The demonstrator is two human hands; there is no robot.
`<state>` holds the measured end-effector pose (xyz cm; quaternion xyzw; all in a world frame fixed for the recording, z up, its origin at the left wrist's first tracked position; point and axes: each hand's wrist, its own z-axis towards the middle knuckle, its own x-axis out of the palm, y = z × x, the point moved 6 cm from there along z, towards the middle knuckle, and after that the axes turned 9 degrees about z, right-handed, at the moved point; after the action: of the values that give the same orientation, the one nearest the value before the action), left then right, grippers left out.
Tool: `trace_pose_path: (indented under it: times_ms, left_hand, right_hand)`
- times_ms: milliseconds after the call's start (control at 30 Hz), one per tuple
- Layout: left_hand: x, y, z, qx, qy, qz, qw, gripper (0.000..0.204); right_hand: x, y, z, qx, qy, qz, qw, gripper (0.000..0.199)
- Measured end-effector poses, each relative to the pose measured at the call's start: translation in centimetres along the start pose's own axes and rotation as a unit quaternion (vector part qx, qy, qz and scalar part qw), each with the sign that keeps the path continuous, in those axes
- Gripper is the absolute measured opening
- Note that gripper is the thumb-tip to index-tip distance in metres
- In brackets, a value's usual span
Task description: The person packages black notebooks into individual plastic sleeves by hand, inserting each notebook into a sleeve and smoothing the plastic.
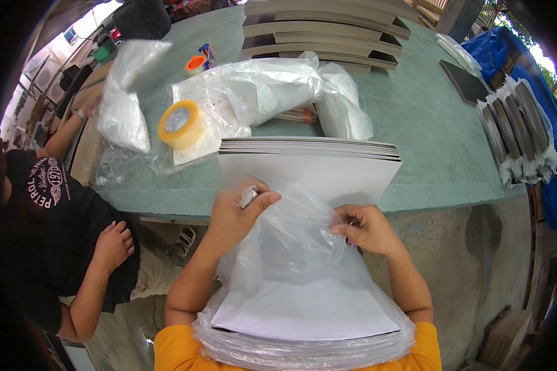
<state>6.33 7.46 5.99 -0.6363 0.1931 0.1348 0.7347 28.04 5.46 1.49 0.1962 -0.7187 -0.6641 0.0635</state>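
Pinching the mouth of a clear plastic bag [291,241] near the table edge, the left hand [235,213] and right hand [368,227] both grip its film; white boards [309,167] lie just beyond.

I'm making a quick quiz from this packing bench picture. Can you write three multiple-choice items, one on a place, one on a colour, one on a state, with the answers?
1. Where does the roll of tape lie?
A. on the green table, left of the white stack
B. on the person's lap
C. on the floor

2. What colour is the stack of flat sheets on the table edge?
A. red
B. white
C. black

3. What are the left hand and right hand doing?
A. resting flat on the table
B. both pinching the clear plastic bag
C. holding scissors

Answers: 1 A, it rests on the green table beside crumpled plastic; 2 B, the top face is white; 3 B, fingers of both grip the bag's upper edge.
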Motion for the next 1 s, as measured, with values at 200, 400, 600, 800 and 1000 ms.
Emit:
trace_pose_path:
  times_ms: [200, 400, 600, 800, 1000]
  left_hand:
    - [-1.8, -3.1, 0.3, 0.158, -0.176, 0.215, 0.948, 0.013]
    - [4.3, -4.8, -2.2, 0.133, 0.184, 0.035, 0.973, 0.015]
    - [-2.8, 4.6, -0.4, 0.020, 0.039, 0.080, 0.996, 0.014]
    - [-4.3, -2.8, -1.0, 0.135, -0.084, 0.111, 0.981, 0.018]
    - [4.8, -2.6, -1.1, 0.120, 0.192, -0.057, 0.972, 0.016]
  right_hand:
    - [0.5, -0.3, 0.0, 0.082, 0.077, 0.118, 0.987, 0.011]
    - [2.8, -0.3, 1.1, 0.001, 0.072, 0.277, 0.958, 0.018]
    - [-0.1, 0.2, -0.3, -0.004, -0.098, 0.490, 0.866, 0.016]
    - [2.3, 0.0, 1.4, -0.017, -0.020, 0.275, 0.961, 0.026]
    - [2.3, 1.1, 2.5, 0.044, -0.031, 0.355, 0.933, 0.030]
